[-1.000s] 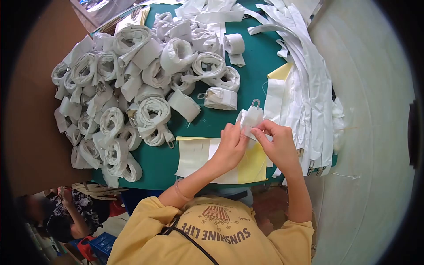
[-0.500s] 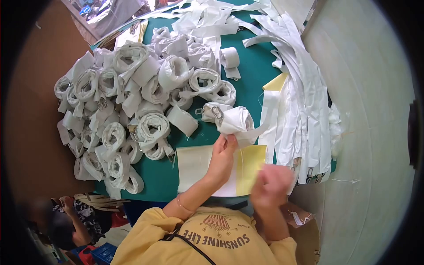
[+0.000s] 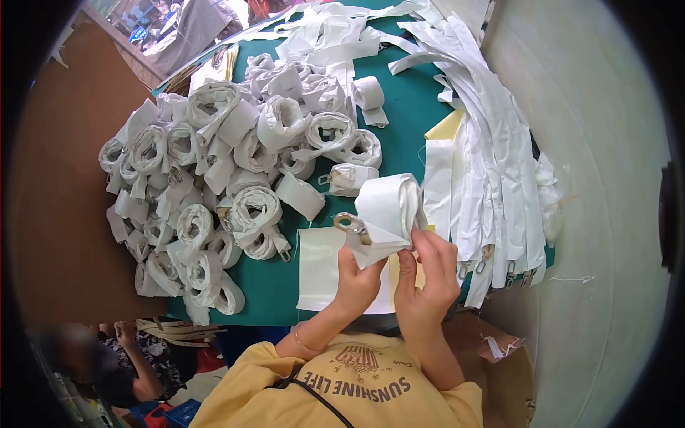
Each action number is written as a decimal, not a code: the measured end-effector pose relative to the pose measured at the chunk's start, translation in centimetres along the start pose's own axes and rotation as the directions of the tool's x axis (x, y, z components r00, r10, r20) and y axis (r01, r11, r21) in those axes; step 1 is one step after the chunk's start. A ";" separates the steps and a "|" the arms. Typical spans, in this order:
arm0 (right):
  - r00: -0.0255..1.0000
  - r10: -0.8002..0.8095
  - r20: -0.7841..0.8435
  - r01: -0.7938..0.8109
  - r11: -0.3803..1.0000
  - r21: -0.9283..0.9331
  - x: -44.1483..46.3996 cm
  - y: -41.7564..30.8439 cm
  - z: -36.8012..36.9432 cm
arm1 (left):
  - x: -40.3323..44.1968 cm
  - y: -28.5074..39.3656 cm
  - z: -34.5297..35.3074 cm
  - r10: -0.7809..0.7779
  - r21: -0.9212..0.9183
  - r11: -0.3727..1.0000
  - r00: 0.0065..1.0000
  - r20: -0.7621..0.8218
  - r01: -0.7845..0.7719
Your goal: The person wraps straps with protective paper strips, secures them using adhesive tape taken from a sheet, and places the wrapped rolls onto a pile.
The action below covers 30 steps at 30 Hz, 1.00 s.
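Note:
Between both hands, above the table's front part, is a white rolled strap with a metal buckle at its left end. My left hand grips the roll's lower left side, near the buckle. My right hand pinches its lower right side, thumb and fingers together. Below the hands lies a cream and yellow sheet on the green table. Just beyond the held roll sits another white roll with a metal buckle.
Many white rolls are heaped on the left. Long white straps with metal buckles hang along the right edge, and more strips lie at the back. A seated person is at lower left. A brown box stands at lower right.
The rolled strap has been turned and lifted, with its buckle now at the left. My right hand has come up from beside the sheet and taken hold of the roll.

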State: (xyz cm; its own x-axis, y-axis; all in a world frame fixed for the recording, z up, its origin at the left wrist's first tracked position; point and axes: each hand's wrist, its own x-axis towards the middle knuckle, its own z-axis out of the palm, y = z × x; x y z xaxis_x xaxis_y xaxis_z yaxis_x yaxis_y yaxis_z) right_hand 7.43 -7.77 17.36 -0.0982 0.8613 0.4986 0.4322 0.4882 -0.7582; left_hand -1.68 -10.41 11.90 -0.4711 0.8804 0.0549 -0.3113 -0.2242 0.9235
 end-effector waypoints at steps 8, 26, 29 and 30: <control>0.967 0.241 0.085 -0.255 0.883 0.395 0.0 0.0 -1.1 | -0.2 1.5 0.4 -0.135 -0.212 0.967 0.990 0.035 0.139; 0.953 -0.258 -0.161 0.191 0.919 -0.345 -1.1 0.7 1.0 | -1.4 1.8 2.5 -0.104 -0.164 0.983 0.986 -0.129 0.082; 0.955 -0.214 -0.207 0.170 0.963 -0.210 -1.6 0.3 1.0 | -1.7 1.9 2.5 -0.083 -0.116 0.991 0.985 -0.153 0.065; 0.929 -0.201 -0.312 0.162 0.976 -0.147 -1.7 0.2 1.0 | -1.8 1.9 2.4 -0.075 -0.087 0.994 0.983 -0.167 0.061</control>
State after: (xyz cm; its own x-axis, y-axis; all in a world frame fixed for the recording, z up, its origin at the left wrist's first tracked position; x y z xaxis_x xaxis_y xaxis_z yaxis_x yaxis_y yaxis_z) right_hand 6.78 -9.03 15.92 0.1018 0.6578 0.7463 0.5374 0.5949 -0.5977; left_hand 0.53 -11.40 14.48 -0.5775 0.8126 -0.0785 -0.4101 -0.2057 0.8885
